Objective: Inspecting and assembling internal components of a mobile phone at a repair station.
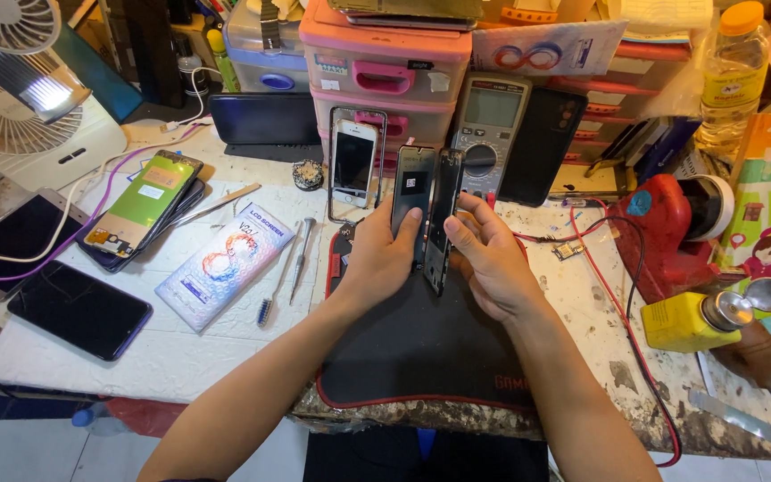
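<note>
Above the black mat, left hand grips the screen, right hand grips the phone frame; joining them needs careful alignment.

A glossy black glass phone screen panel and a dark plastic phone frame sit above a matt black cloth work mat on a rough, chipped white bench top.

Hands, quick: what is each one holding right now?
Left hand: closed on the dark phone panel, held upright.
Right hand: closed on the black phone frame, edge-on beside it.
</note>
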